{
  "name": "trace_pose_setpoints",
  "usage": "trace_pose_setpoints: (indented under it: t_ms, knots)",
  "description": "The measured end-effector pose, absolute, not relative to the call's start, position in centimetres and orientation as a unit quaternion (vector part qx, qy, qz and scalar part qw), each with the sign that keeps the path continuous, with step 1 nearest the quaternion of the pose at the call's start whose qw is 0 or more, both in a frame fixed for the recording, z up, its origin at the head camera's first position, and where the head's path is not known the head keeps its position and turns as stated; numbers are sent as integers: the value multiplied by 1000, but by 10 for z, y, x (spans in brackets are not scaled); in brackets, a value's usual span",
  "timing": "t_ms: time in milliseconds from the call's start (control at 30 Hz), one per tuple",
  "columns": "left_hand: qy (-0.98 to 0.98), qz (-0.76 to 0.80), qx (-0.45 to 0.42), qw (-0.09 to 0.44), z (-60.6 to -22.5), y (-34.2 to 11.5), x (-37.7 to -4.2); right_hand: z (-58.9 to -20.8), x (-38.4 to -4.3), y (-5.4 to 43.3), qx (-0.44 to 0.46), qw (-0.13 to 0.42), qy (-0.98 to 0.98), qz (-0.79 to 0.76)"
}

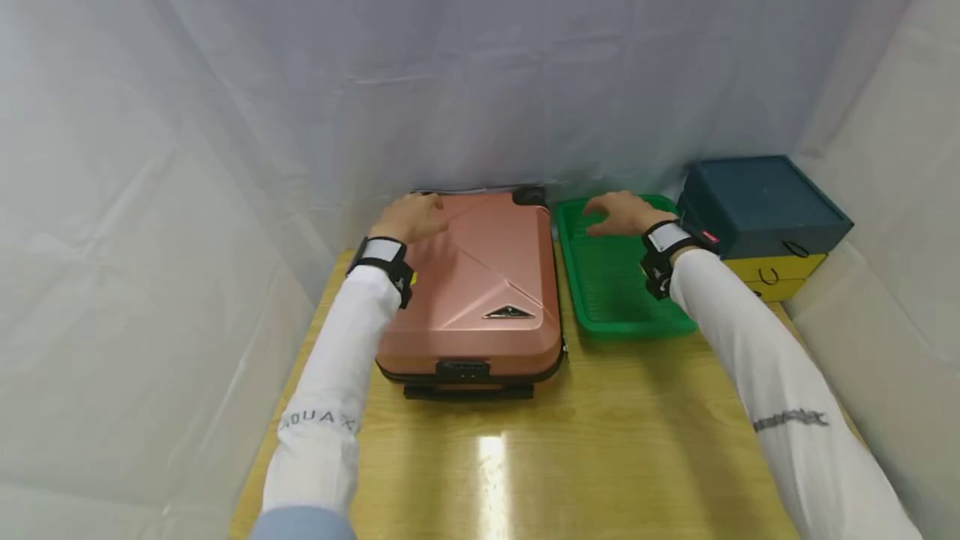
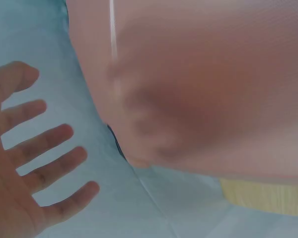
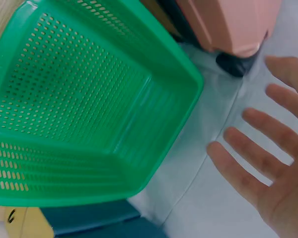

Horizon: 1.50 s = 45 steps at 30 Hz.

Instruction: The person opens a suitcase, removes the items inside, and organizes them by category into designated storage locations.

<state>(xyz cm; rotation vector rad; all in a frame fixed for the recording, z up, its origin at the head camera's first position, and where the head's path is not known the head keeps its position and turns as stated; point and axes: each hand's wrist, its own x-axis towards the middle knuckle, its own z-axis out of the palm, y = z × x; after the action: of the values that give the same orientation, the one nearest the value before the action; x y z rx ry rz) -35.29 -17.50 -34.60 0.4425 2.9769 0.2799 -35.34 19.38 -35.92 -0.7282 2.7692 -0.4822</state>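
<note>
A rose-pink hard-shell suitcase (image 1: 480, 273) lies flat on the wooden table, its black handle and lock (image 1: 462, 370) facing the near side. Above its left far part hovers my left hand (image 1: 408, 217), fingers spread and holding nothing; its shadow falls on the pink shell (image 2: 213, 59) in the left wrist view. My right hand (image 1: 621, 213) hangs over the far end of a green perforated basket (image 1: 637, 328), also with spread fingers and nothing in them. The basket's inside (image 3: 79, 84) shows bare in the right wrist view.
Right of the basket stands a dark blue box (image 1: 772, 198) with yellow drawers (image 1: 780, 269) beneath it. Pale sheeting (image 1: 510, 90) hangs behind and along both sides. The wooden tabletop (image 1: 585, 457) reaches toward me, with a bright reflection on it.
</note>
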Motion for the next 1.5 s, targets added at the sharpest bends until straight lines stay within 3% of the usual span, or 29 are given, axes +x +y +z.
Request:
trace_pose_setpoints:
  t_ms: [333, 600, 867, 1100, 1367, 1500]
  knots:
    - [966, 80, 236, -62, -387, -172, -311, -407, -307, 186, -314, -49, 929, -188]
    - [936, 79, 306, -156, -434, -163, -247, -449, -250, 154, -377, -107, 892, -224]
    - [925, 61, 327, -185, -471, -158, -211, -485, -213, 127, -414, -162, 869, -218]
    - [913, 69, 336, -222, -487, -158, -204, -504, -201, 119, -379, -189, 867, -262]
    - [911, 45, 342, -225, -491, -158, -204, -514, -197, 117, -364, -194, 863, -290]
    - [911, 33, 345, -224, -491, -159, -204, -521, -198, 120, -347, -264, 835, -336]
